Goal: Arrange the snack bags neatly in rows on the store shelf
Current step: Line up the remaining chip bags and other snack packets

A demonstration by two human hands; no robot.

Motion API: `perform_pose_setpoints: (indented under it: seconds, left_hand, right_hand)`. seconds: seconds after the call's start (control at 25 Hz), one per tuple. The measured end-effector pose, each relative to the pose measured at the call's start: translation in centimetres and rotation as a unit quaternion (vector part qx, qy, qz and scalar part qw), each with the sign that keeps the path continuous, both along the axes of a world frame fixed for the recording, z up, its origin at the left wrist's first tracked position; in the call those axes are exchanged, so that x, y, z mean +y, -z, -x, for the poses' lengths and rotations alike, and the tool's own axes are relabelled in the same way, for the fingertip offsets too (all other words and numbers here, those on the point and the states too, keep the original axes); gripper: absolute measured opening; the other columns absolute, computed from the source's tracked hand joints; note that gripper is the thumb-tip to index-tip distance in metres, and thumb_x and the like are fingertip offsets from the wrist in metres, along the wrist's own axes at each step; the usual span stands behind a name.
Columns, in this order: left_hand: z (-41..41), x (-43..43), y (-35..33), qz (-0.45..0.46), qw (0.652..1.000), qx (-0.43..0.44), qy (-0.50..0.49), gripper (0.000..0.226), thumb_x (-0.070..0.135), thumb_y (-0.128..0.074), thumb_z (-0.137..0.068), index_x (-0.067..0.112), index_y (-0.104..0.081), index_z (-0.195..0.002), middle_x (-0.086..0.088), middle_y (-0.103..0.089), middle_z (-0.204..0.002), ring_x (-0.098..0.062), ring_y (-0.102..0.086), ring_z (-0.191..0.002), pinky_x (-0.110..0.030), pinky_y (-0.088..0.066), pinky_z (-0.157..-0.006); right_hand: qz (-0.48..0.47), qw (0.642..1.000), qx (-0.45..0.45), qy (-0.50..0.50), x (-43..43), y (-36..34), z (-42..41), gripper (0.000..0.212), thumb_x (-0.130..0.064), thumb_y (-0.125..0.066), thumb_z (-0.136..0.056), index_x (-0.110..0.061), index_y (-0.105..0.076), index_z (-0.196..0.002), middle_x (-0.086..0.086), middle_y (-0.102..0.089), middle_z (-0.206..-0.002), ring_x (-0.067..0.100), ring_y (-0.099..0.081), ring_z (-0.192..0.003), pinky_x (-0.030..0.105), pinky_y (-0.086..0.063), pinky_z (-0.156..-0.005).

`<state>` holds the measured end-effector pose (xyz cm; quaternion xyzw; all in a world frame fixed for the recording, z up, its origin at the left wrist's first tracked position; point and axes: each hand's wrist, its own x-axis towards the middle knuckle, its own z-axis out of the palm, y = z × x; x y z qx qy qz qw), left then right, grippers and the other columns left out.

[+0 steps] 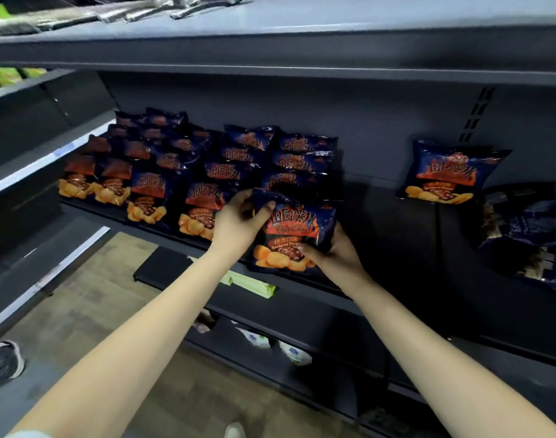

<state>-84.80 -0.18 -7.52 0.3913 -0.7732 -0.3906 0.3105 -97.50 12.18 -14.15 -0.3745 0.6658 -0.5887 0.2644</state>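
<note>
Forearms: nearest me, the two bare forearms (128, 336) run from the near edge up toward the shelf (396, 254).
Left hand: I have the left hand (238, 226) gripping the top left corner of the held bag (297, 229), thumb on the front and fingers behind.
Right hand: the right hand (336, 254) grips the bag's lower right edge, thumb across the print.
Held bag: upright and facing me at the near lip of the shelf, fronting the rightmost row. I cannot tell whether its bottom rests on the board.
Done: the rows of bags (188, 172) fill the left part of the shelf in several files running near to far, faces out. The far-left ones blur, so I can't count them.
To do: a lone bag (444, 175) leans on the back wall, well to the right of the rows. A dark sack (529, 235) at far right holds more packets, I judge.
Progress: I'd call it well past halfway. Bare board lies between the rows and the lone bag.
Elsewhere: a green tag (254, 286) sits on the shelf edge below the hands, and a shoe (3, 358) is on the floor at near left.
</note>
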Motion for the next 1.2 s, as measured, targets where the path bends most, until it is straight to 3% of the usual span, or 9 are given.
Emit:
perform_pose_setpoints:
  seconds: [0.08, 0.16, 0.36, 0.44, 0.52, 0.64, 0.72, 0.88, 1.2]
  left_hand:
    - [-0.5, -0.6, 0.8, 0.054, 0.998, -0.028, 0.009, 0.069, 0.037, -0.067, -0.083, 0.013, -0.037, -0.141, -0.006, -0.063, -0.119, -0.019, -0.058, -0.110, -0.016, -0.041, -0.084]
    - [-0.8, -1.6, 1.9, 0.097, 0.994, -0.049, 0.029, 0.078, 0.036, -0.066, -0.083, 0.014, -0.025, -0.146, -0.012, -0.060, -0.125, -0.024, -0.054, -0.117, -0.017, -0.039, -0.086]
    - [-1.2, -3.8, 4.7, 0.284, 0.950, -0.124, 0.029, 0.064, 0.046, -0.045, -0.088, 0.018, -0.030, -0.144, -0.007, -0.053, -0.134, -0.027, -0.032, -0.121, -0.047, -0.031, -0.102]
    - [-0.9, -5.2, 5.5, 0.329, 0.933, -0.134, 0.052, 0.064, 0.046, -0.037, -0.088, 0.016, -0.032, -0.144, -0.005, -0.048, -0.139, -0.027, -0.030, -0.129, -0.051, -0.015, -0.112]
    - [-0.8, -6.5, 6.2, 0.336, 0.928, -0.143, 0.077, 0.065, 0.047, -0.032, -0.088, 0.017, -0.028, -0.145, -0.004, -0.041, -0.145, -0.025, -0.020, -0.138, -0.050, 0.000, -0.115]
    - [-0.9, -7.7, 7.1, 0.352, 0.917, -0.158, 0.104, 0.064, 0.050, -0.028, -0.090, 0.020, -0.020, -0.147, -0.002, -0.031, -0.151, -0.023, -0.007, -0.143, -0.049, 0.008, -0.115]
    - [-1.0, -8.0, 7.6, 0.356, 0.913, -0.160, 0.114, 0.063, 0.051, -0.024, -0.093, 0.020, -0.015, -0.147, -0.001, -0.025, -0.154, -0.022, -0.003, -0.144, -0.049, 0.008, -0.115]
    - [-1.0, -8.5, 8.3, 0.370, 0.908, -0.154, 0.122, 0.065, 0.055, -0.008, -0.094, 0.017, -0.013, -0.148, -0.002, -0.015, -0.156, -0.022, 0.000, -0.145, -0.049, 0.009, -0.115]
    - [-0.8, -8.8, 8.4, 0.369, 0.906, -0.166, 0.125, 0.067, 0.055, -0.004, -0.094, 0.017, -0.015, -0.148, -0.001, -0.012, -0.157, -0.021, 0.004, -0.144, -0.048, 0.009, -0.114]
  right_hand:
    - [0.014, 1.000, -0.011, 0.022, -1.3, 0.0, -1.1, 0.067, -0.008, -0.072, -0.078, -0.026, -0.036, -0.132, -0.020, -0.055, -0.115, -0.007, -0.052, -0.109, 0.007, -0.040, -0.089]
    - [0.032, 0.998, -0.025, 0.039, -2.8, 0.3, -2.0, 0.081, -0.003, -0.069, -0.080, -0.024, -0.023, -0.143, -0.021, -0.052, -0.119, -0.015, -0.049, -0.108, 0.003, -0.039, -0.087]
    - [0.042, 0.992, 0.003, 0.116, -4.9, 0.7, -3.8, 0.102, -0.004, -0.068, -0.077, -0.029, 0.000, -0.149, -0.005, -0.037, -0.145, -0.002, -0.039, -0.128, 0.023, -0.035, -0.108]
    - [0.004, 0.986, 0.055, 0.160, -5.7, 0.7, -4.1, 0.103, -0.012, -0.072, -0.076, -0.024, -0.001, -0.150, 0.000, -0.031, -0.145, -0.009, -0.032, -0.121, 0.017, -0.032, -0.105]
    - [-0.052, 0.967, 0.131, 0.214, -6.3, 0.6, -4.6, 0.105, -0.032, -0.073, -0.074, -0.018, -0.003, -0.150, 0.005, -0.030, -0.138, -0.008, -0.028, -0.110, 0.015, -0.031, -0.098]
    - [-0.077, 0.927, 0.221, 0.294, -6.8, 1.5, -5.0, 0.108, -0.063, -0.057, -0.068, -0.018, -0.002, -0.150, 0.012, -0.026, -0.143, 0.017, -0.026, -0.129, 0.038, -0.026, -0.109]
    - [-0.062, 0.919, 0.254, 0.295, -6.7, 1.8, -5.0, 0.101, -0.065, -0.052, -0.073, -0.028, 0.002, -0.149, 0.008, -0.012, -0.154, 0.019, -0.014, -0.140, 0.045, -0.018, -0.114]
    - [-0.093, 0.918, 0.305, 0.236, -6.7, 1.6, -5.0, 0.082, -0.063, -0.044, -0.080, -0.048, 0.006, -0.144, -0.016, 0.017, -0.154, 0.001, 0.008, -0.141, 0.053, -0.011, -0.117]
    - [-0.141, 0.922, 0.269, 0.240, -7.1, 1.4, -5.1, 0.088, -0.064, -0.049, -0.075, -0.053, 0.007, -0.142, -0.024, 0.019, -0.152, 0.011, -0.002, -0.145, 0.054, -0.023, -0.113]
